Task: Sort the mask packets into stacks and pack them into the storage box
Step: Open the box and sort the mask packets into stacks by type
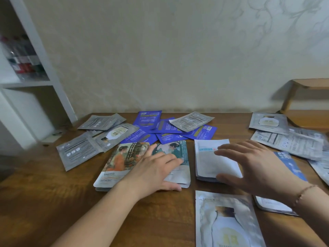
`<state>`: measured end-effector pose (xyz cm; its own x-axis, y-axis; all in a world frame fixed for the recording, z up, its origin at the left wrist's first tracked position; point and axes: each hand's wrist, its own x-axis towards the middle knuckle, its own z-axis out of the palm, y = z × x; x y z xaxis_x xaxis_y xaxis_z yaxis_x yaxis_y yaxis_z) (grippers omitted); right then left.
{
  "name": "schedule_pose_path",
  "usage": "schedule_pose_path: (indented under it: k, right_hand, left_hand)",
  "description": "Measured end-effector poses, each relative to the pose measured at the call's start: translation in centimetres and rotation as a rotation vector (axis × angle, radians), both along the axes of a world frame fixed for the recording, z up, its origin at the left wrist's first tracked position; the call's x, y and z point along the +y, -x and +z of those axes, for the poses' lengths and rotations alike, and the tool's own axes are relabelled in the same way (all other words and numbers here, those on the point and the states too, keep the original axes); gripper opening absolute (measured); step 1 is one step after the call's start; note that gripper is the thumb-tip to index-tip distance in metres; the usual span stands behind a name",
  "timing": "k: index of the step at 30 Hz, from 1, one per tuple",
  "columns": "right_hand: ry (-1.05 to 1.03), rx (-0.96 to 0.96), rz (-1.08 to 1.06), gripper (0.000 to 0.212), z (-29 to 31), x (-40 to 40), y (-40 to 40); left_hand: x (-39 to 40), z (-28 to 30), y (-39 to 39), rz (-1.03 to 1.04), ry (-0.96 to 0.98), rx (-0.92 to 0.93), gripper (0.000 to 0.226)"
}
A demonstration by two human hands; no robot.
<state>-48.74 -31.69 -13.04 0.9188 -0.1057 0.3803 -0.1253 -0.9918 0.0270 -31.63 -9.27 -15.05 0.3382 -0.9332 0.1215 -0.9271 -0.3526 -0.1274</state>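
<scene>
A white shelf unit (pixel 26 82) stands far left; grey packets (pixel 78 150) and blue packets (pixel 147 120) crowd the tabletop (pixel 44 196). The left hand (pixel 153 173) lies flat, fingers straight, on the picture packets (pixel 122 163); the right hand (pixel 256 168) hovers spread over the white stack (pixel 208 161), holding nothing; more grey packets (pixel 288 141) lie right.

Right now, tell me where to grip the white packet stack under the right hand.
Pinch the white packet stack at its near short edge, coming from the person's side with the right hand. It lies flat on the table, and that edge shows layered packets with bare wood before it.
</scene>
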Motion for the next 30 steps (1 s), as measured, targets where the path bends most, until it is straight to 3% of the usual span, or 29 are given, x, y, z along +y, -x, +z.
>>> schedule_pose_path:
  k: [7,12,16,20,27,30]
  right_hand:
    - [-0.056,-0.004,0.074,0.054,0.6,1.8,-1.0]
    - [-0.046,-0.001,0.174,0.047,1.6,3.2,-4.9]
    - [-0.007,0.039,0.305,0.041,2.8,7.2,-10.8]
    - [0.030,0.131,0.469,0.044,3.5,13.9,-18.5]
    - [-0.075,0.420,0.535,0.047,1.1,25.9,-28.3]
    - [-0.124,0.516,0.532,0.036,-0.1,29.9,-30.9]
  left_hand:
    - [2.3,-0.3,-0.9,0.029,0.072,0.000,0.076]
    - [10.3,0.9,-6.1,0.445,0.309,0.147,0.061]
    - [17.2,-0.1,-10.7,0.813,0.149,0.258,0.071]
    - [20.8,-1.3,-11.2,0.821,0.026,0.399,0.074]
    - [26.3,-1.1,-5.7,0.691,-0.017,0.369,0.075]
    - [28.8,-1.1,-2.8,0.655,-0.028,0.324,0.079]
